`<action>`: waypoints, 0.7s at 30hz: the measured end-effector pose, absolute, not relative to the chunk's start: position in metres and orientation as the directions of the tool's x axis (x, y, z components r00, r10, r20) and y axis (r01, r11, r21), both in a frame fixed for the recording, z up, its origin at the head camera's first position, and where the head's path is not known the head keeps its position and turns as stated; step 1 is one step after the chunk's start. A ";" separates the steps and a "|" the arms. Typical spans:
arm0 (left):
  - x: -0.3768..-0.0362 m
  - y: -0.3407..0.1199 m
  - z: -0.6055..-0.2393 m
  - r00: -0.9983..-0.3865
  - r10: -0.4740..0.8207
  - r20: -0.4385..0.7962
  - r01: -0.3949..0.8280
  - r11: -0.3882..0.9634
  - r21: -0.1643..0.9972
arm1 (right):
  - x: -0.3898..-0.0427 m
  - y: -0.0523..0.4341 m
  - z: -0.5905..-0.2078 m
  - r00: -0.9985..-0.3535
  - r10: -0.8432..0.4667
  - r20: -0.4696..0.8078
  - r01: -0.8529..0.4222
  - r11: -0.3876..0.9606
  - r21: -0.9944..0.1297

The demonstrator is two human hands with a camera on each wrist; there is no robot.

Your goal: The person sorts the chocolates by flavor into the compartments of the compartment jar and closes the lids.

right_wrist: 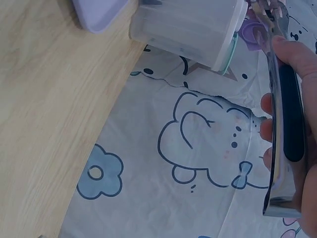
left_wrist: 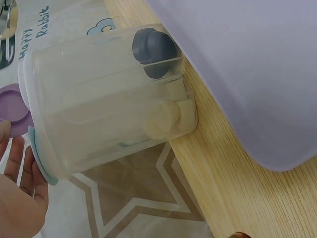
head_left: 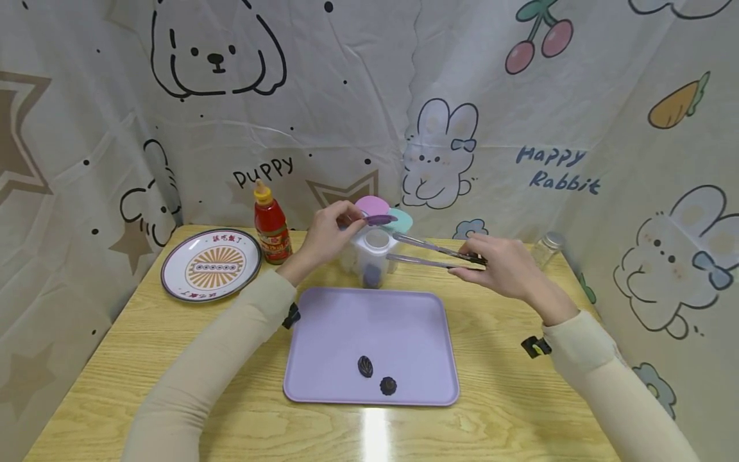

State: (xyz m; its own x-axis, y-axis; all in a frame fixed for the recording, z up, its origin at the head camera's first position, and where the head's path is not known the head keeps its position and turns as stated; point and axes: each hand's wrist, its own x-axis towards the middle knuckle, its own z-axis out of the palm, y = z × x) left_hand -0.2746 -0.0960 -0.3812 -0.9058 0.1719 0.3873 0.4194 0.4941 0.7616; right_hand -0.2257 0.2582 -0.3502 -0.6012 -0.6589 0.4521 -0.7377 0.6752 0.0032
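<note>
My left hand (head_left: 345, 215) pinches the purple lid flap (head_left: 379, 219) of a clear compartmented container (head_left: 372, 255) and holds it raised. Pink and teal flaps stand open behind it. A dark round piece (left_wrist: 153, 49) and a pale piece (left_wrist: 163, 119) lie in separate compartments. My right hand (head_left: 469, 264) grips metal tongs (head_left: 430, 253), whose tips point at the container's top with nothing between them. In the right wrist view the tongs (right_wrist: 285, 124) lie along my fingers (right_wrist: 299, 54). The purple tray (head_left: 404, 308) carries two dark pieces (head_left: 365, 366) (head_left: 388, 385).
A patterned plate (head_left: 210, 264) and a red sauce bottle (head_left: 271, 226) stand at the back left. A small glass jar (head_left: 546, 248) is at the back right near the table edge. A printed cloth backdrop surrounds the wooden table (head_left: 508, 398).
</note>
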 end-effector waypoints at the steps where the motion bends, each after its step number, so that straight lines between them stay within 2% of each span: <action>1: -0.275 -0.096 -0.381 -0.905 0.173 0.388 0.421 0.494 0.761 | -0.223 0.260 -0.351 -0.598 -0.660 0.454 -0.738 0.674 0.007; 7: -0.274 -0.096 -0.382 -0.914 0.172 0.367 0.403 0.498 0.768 | -0.205 0.271 -0.354 -0.565 -0.688 0.456 -0.755 0.654 0.051; 14: -0.274 -0.096 -0.381 -0.913 0.166 0.373 0.404 0.496 0.769 | -0.182 0.277 -0.359 -0.585 -0.688 0.429 -0.748 0.663 0.043; 21: -0.275 -0.096 -0.381 -0.908 0.167 0.384 0.414 0.498 0.762 | -0.163 0.278 -0.377 -0.533 -0.719 0.446 -0.796 0.604 0.023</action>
